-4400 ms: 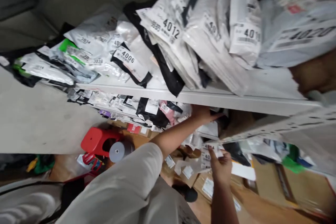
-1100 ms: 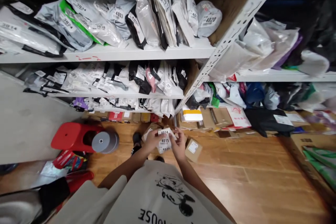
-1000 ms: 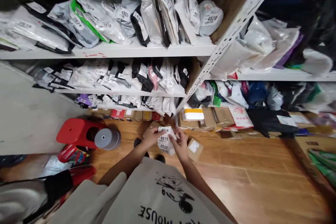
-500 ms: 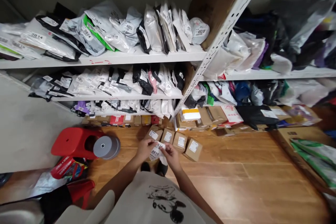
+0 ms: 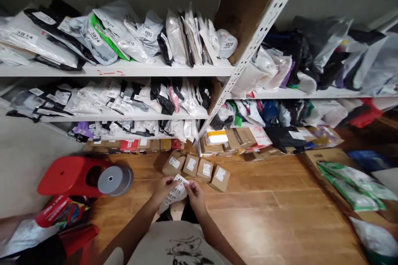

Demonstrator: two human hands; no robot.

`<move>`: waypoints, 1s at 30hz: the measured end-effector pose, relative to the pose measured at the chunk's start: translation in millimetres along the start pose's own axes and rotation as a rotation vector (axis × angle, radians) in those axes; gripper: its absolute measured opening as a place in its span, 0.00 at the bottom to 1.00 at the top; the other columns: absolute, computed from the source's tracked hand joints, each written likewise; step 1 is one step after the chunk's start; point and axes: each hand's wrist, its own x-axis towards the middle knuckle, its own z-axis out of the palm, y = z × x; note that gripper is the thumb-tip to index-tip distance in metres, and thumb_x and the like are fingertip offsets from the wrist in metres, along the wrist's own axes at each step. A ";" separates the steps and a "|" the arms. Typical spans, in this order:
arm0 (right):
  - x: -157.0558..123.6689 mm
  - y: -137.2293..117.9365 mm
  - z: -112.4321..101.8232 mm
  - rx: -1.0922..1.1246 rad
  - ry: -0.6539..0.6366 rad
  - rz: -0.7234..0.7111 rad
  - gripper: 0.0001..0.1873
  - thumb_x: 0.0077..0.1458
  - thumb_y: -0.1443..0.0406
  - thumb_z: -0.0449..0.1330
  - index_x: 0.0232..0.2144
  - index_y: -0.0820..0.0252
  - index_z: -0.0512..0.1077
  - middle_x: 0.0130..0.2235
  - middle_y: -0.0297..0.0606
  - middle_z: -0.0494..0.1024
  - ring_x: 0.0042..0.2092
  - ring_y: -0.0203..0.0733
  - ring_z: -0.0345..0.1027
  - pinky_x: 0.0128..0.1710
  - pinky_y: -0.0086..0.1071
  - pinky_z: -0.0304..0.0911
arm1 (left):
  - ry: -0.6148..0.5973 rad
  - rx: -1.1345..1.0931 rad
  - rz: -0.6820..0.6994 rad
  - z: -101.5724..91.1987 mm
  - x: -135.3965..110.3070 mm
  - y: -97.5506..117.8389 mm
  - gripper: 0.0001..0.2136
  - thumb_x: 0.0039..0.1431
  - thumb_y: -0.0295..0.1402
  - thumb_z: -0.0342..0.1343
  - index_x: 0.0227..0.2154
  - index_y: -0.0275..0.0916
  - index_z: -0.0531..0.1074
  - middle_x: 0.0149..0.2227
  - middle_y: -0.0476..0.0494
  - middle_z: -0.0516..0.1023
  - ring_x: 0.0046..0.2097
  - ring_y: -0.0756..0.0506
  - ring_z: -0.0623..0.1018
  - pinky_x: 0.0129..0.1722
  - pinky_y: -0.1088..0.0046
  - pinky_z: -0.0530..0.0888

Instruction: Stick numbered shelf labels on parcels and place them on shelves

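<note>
Label strip (image 5: 174,193): brought before the body and into both hands; a few seconds earlier only the right hand had it, while the left reached in on a shelf. It hangs above the floor (image 5: 261,223), slanting down toward the left; 4015 reads clearly, and the number at the top is partly hidden.
Left hand (image 5: 162,190): grip closed, thumb and fingers pinching the strip by its upper left edge.
Right hand (image 5: 196,196): grip closed on the upper right edge, about level with the left.
Small cartons (image 5: 190,165): four in a row on the floor, just beyond the hands, each bearing a white label.
Upper shelf (image 5: 174,71): 2—2 in red on the front edge; leaning parcel bags (image 5: 115,33) stand along it, with 3014, 3024, 3038, 4003 and 4020 readable.
Middle shelf (image 5: 130,120): packed with black and white bags and one pink bag (image 5: 174,100); most numbers too small to read.
Perforated post (image 5: 236,75): white, between this rack and the one to the right.
White box (image 5: 217,136): yellow band, resting on brown cartons near the post's foot.
Red stool (image 5: 62,176): off to the left, a grey drum (image 5: 112,180) just beside it.
</note>
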 end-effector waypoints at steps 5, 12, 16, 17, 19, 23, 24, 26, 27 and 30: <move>25.6 -5.5 -6.1 0.023 -0.057 0.013 0.24 0.42 0.47 0.67 0.32 0.58 0.71 0.28 0.35 0.75 0.30 0.40 0.68 0.31 0.32 0.64 | 0.119 -0.049 -0.008 9.3 5.5 10.4 0.22 0.40 0.53 0.62 0.23 0.35 0.71 0.22 0.49 0.74 0.25 0.50 0.70 0.28 0.75 0.66; 75.9 -34.5 -66.8 0.012 -0.175 0.039 0.21 0.41 0.49 0.68 0.24 0.58 0.69 0.26 0.32 0.71 0.29 0.36 0.64 0.31 0.30 0.61 | 0.239 -0.070 -0.042 67.1 40.5 30.9 0.22 0.39 0.53 0.62 0.21 0.36 0.69 0.20 0.51 0.72 0.24 0.51 0.69 0.27 0.74 0.65; 113.2 -54.4 -129.8 0.005 -0.206 0.101 0.21 0.41 0.49 0.68 0.23 0.58 0.67 0.24 0.30 0.68 0.27 0.35 0.61 0.29 0.28 0.59 | 0.269 -0.049 -0.075 125.8 73.4 43.9 0.19 0.42 0.50 0.61 0.19 0.38 0.66 0.18 0.54 0.67 0.22 0.52 0.65 0.24 0.76 0.62; 121.8 -58.0 -144.5 0.005 -0.211 0.121 0.22 0.40 0.49 0.68 0.22 0.58 0.67 0.23 0.30 0.68 0.27 0.35 0.60 0.28 0.28 0.58 | 0.267 -0.044 -0.085 139.3 81.1 46.3 0.18 0.43 0.49 0.61 0.18 0.38 0.65 0.18 0.54 0.66 0.22 0.52 0.64 0.24 0.76 0.61; 136.4 -62.4 -169.4 0.005 -0.223 0.166 0.23 0.39 0.48 0.69 0.21 0.58 0.66 0.23 0.30 0.68 0.26 0.35 0.60 0.27 0.29 0.58 | 0.270 -0.013 -0.089 161.7 93.8 48.3 0.17 0.45 0.46 0.60 0.18 0.38 0.64 0.18 0.54 0.66 0.23 0.52 0.64 0.25 0.76 0.62; 153.9 -57.6 -195.1 0.005 -0.276 0.266 0.25 0.35 0.47 0.70 0.20 0.58 0.64 0.21 0.30 0.70 0.24 0.35 0.61 0.25 0.29 0.58 | 0.300 0.116 -0.093 183.3 103.6 37.2 0.14 0.49 0.42 0.58 0.20 0.38 0.66 0.20 0.53 0.67 0.25 0.51 0.67 0.27 0.76 0.63; 156.0 -54.0 -196.4 0.007 -0.290 0.288 0.25 0.35 0.47 0.70 0.19 0.58 0.64 0.21 0.31 0.70 0.24 0.36 0.61 0.25 0.29 0.58 | 0.307 0.132 -0.107 184.0 103.4 32.6 0.14 0.49 0.43 0.58 0.21 0.38 0.66 0.20 0.53 0.67 0.25 0.51 0.67 0.26 0.76 0.63; 158.1 -45.2 -193.9 0.013 -0.309 0.322 0.25 0.34 0.48 0.71 0.20 0.59 0.65 0.21 0.31 0.71 0.24 0.36 0.62 0.25 0.30 0.59 | 0.322 0.129 -0.139 181.2 102.0 24.3 0.15 0.50 0.44 0.58 0.22 0.38 0.65 0.20 0.53 0.67 0.25 0.51 0.67 0.25 0.76 0.63; 158.5 -40.6 -190.7 0.018 -0.314 0.335 0.25 0.34 0.48 0.71 0.20 0.59 0.66 0.21 0.32 0.71 0.24 0.37 0.63 0.25 0.30 0.59 | 0.331 0.128 -0.149 178.3 101.6 21.4 0.15 0.51 0.45 0.57 0.22 0.38 0.64 0.20 0.53 0.66 0.24 0.51 0.67 0.25 0.76 0.62; 159.6 -28.6 -178.2 0.039 -0.300 0.362 0.24 0.35 0.48 0.71 0.23 0.59 0.68 0.23 0.33 0.73 0.25 0.39 0.65 0.27 0.32 0.61 | 0.345 0.137 -0.159 166.9 105.0 20.3 0.17 0.51 0.46 0.57 0.21 0.39 0.61 0.19 0.54 0.65 0.23 0.51 0.65 0.24 0.76 0.61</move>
